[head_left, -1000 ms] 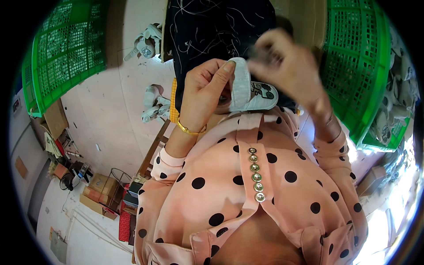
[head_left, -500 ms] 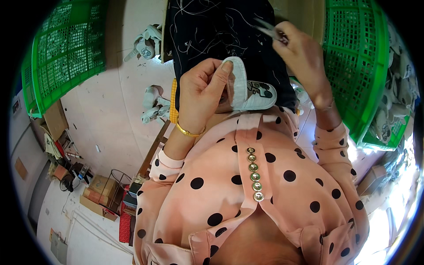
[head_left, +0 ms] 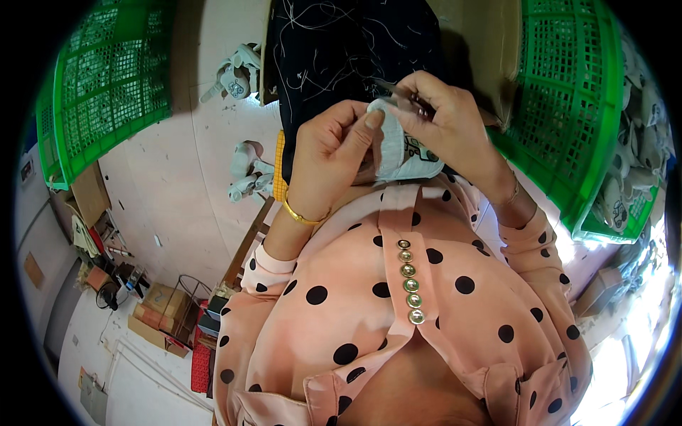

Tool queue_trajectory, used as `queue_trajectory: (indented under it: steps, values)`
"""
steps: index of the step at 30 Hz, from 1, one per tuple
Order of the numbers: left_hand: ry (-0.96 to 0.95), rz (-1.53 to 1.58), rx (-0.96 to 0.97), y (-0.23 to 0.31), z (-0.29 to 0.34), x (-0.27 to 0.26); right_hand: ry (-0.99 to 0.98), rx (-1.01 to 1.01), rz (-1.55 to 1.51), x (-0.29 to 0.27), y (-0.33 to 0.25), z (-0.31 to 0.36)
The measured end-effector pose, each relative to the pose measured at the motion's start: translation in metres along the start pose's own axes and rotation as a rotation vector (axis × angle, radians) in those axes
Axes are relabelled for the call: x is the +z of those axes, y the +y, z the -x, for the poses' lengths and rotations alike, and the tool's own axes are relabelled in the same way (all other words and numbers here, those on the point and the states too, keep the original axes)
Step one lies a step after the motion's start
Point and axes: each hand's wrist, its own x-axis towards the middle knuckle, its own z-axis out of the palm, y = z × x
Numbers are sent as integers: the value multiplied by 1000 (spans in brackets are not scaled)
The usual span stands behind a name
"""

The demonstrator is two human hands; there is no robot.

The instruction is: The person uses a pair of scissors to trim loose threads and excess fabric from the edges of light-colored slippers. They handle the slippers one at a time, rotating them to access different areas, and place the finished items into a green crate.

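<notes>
My left hand [head_left: 331, 145] is closed on a white fabric slipper piece [head_left: 393, 148], its thumb pressed near the top edge. A dark printed drawing shows on the piece, partly covered by my other hand. My right hand [head_left: 458, 122] is closed around small metal scissors [head_left: 422, 109], whose blades point left toward the top of the piece. Blur hides whether the blades touch it. Beneath both hands is my lap in dark trousers [head_left: 341, 53], strewn with loose pale threads.
Green plastic crates stand at the left [head_left: 114, 85] and right [head_left: 561, 92]; several white slipper pieces [head_left: 619, 202] show at the right one. More white pieces [head_left: 245, 169] lie left of my legs. A cardboard box [head_left: 486, 50] sits beyond my right hand. Cartons [head_left: 162, 309] are at lower left.
My right hand has come down and left with the scissors, from beside the lap to the slipper piece. My left hand keeps its hold in nearly the same place.
</notes>
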Motion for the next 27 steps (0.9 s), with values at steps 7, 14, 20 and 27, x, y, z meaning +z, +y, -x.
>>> queue_trajectory:
  steps: [7, 14, 20, 27]
  values:
    - [279, -661, 526, 23, 12, 10, 262, -62, 44, -25, -40, -1]
    - [374, -843, 1097, 18, 5, 23, 170, -136, 56, -17, -58, 5]
    - [285, -639, 934, 25, -9, 11, -69, 8, -512, -43, -28, -3]
    - [98, -570, 627, 1, -3, 8, -196, 198, -801, -23, -5, -9]
